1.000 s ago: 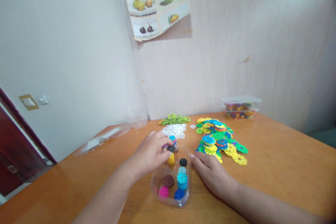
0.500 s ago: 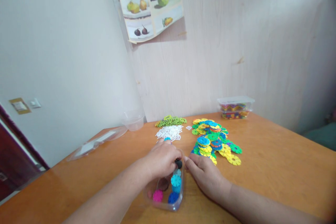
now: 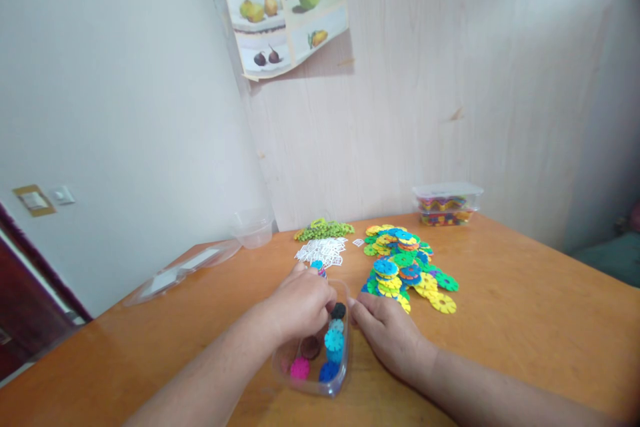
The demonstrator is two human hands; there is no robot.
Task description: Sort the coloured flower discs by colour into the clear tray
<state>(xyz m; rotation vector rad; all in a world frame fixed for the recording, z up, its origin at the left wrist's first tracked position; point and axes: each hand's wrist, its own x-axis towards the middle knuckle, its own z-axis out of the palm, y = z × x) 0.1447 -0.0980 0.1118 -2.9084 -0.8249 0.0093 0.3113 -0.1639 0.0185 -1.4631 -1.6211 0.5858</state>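
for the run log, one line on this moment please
left hand in clear tub, over disc stacks | right hand flat beside tub | disc pile beyond

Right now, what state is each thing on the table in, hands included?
Clear tray: open, holding sorted stacks of discs.
Left hand: fingers curled down into the tray; what it grips is hidden.
Right hand: flat on the table, fingertips against the tray's side.
Disc pile: loose, spread out.
White pieces: loose heap.
Lidded boxes: closed, stacked.
Empty tub: open.
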